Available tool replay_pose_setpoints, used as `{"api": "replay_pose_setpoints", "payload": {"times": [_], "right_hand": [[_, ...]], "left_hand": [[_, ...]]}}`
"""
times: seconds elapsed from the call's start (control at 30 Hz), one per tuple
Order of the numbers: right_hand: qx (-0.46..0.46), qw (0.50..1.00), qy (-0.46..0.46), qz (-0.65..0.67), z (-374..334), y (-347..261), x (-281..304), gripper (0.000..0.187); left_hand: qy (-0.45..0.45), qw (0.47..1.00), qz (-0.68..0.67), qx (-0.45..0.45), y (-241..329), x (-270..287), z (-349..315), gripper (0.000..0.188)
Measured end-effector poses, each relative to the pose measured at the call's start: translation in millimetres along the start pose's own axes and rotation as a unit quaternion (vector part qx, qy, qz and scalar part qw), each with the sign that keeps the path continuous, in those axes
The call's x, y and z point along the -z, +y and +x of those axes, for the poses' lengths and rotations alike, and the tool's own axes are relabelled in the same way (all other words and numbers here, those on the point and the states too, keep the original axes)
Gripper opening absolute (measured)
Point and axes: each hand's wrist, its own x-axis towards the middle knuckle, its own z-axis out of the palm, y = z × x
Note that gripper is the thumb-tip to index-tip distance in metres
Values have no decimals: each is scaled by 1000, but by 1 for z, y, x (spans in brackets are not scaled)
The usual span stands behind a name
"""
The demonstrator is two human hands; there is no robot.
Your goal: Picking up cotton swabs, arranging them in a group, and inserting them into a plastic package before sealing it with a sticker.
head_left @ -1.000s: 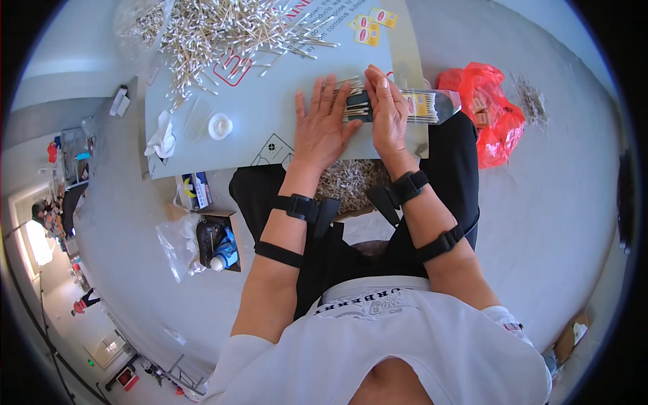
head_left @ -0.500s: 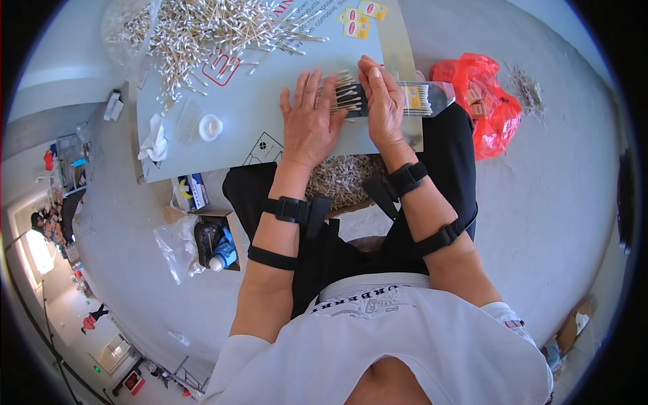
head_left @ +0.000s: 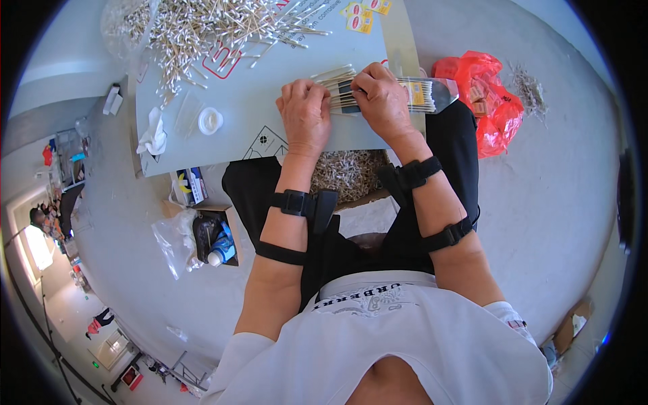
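Note:
A flat bundle of cotton swabs (head_left: pixel 342 94) lies over a dark strip near the table's front edge, between my hands. My left hand (head_left: pixel 305 118) has its fingers curled and closed at the left ends of the swabs. Bent over the middle of the bundle, my right hand (head_left: pixel 385 104) grips swabs between thumb and fingers; its fingertips are partly hidden. To its right, a clear plastic packet (head_left: pixel 442 94) holds swabs and a yellow label, and reaches past the table's edge over my right thigh.
A large heap of loose swabs (head_left: pixel 202 34) covers the table's far left. Yellow cards (head_left: pixel 359 20) lie far right; a round white tub (head_left: pixel 210 122) and crumpled tissue (head_left: pixel 154 131) lie left. Below are a box of swabs (head_left: pixel 344 177), a red bag (head_left: pixel 482 101) and a carton (head_left: pixel 233 253).
Both hands have gone from flat, straighter fingers to curled ones closed on the swabs. The right hand has turned over the bundle, and the packet has shifted slightly right.

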Motion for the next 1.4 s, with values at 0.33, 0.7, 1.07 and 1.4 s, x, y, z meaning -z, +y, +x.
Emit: {"api": "replay_pose_setpoints", "payload": {"times": [0.33,0.7,1.07,1.4], "right_hand": [[12,999,-8,51,-4,-3,4,1],[-103,971,130,172,-5,1,-10,16],[-101,977,92,165,-1,1,-10,17],[-81,964,121,223,9,7,-18,25]], "left_hand": [[1,1000,-12,8,-1,0,-1,16],[14,1000,-7,-13,-1,-9,17,22],[-9,999,42,-22,-2,-11,9,36],[-156,981,115,1,21,-5,-22,79]]}}
